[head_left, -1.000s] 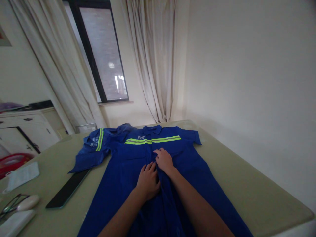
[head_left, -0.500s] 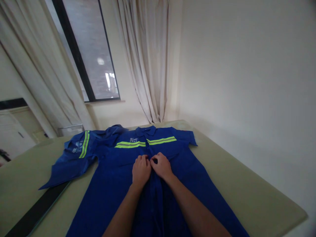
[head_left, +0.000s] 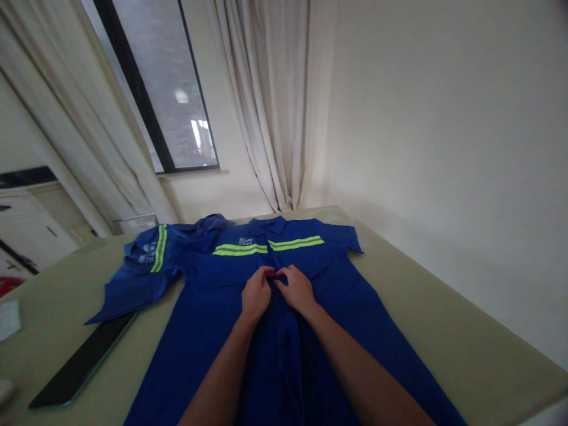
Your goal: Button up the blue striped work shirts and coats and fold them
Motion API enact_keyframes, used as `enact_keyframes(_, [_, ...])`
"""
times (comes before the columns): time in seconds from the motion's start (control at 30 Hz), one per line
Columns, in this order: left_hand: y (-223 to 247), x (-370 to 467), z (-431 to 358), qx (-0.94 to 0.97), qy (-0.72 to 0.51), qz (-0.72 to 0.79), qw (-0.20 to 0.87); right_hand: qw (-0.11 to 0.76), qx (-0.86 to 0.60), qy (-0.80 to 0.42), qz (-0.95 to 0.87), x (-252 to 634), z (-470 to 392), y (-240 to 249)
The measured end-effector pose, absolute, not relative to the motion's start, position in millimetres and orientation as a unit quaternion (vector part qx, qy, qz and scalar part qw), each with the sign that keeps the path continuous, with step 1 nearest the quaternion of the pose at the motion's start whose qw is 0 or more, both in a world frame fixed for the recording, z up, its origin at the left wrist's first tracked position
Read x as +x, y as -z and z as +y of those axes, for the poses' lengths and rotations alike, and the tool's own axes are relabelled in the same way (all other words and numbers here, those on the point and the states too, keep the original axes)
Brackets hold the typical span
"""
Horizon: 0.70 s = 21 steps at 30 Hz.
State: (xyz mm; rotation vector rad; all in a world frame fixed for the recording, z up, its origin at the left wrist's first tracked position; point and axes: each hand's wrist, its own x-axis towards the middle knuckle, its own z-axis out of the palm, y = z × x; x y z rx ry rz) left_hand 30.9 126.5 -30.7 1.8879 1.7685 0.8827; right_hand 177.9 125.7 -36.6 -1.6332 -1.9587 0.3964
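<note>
A dark blue short-sleeved work shirt [head_left: 208, 313] lies spread on its back, collar at the far end, with yellow-green reflective bands across the chest. My left hand [head_left: 258, 293] pinches the left side of its front opening, just below the bands. Close beside it, my right hand [head_left: 296, 289] pinches the other edge with thumb and forefinger. The fingertips of both hands nearly meet at the centre line. Whatever small fastener may lie between them is too small to make out. Below my hands, the front placket runs in loose folds between my forearms.
A second blue garment [head_left: 137, 278] with a reflective band lies bunched at the left, over one end of a long black flat object [head_left: 84, 361]. The greenish tabletop [head_left: 426, 319] borders a wall at the right. A white item [head_left: 9, 319] rests at the left edge.
The view has shifted slightly, bringing more of the table's left side into sight. My hands stay at the shirt's front opening; their fingers have shifted a little, the left fingertips now reaching toward the right.
</note>
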Motion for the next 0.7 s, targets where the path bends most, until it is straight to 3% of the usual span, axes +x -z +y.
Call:
enact_keyframes(0.4, [28.6,34.8,122.0,0.700,-0.311,0.624,0.157,0.231,-0.616,-0.093,-0.747,173.7,123.8,29.3])
enact_keyframes(0.7, [28.4,39.7,123.7,0.667,-0.306,0.669,0.116,0.329,-0.583,-0.166,-0.724,176.2,129.4,34.4])
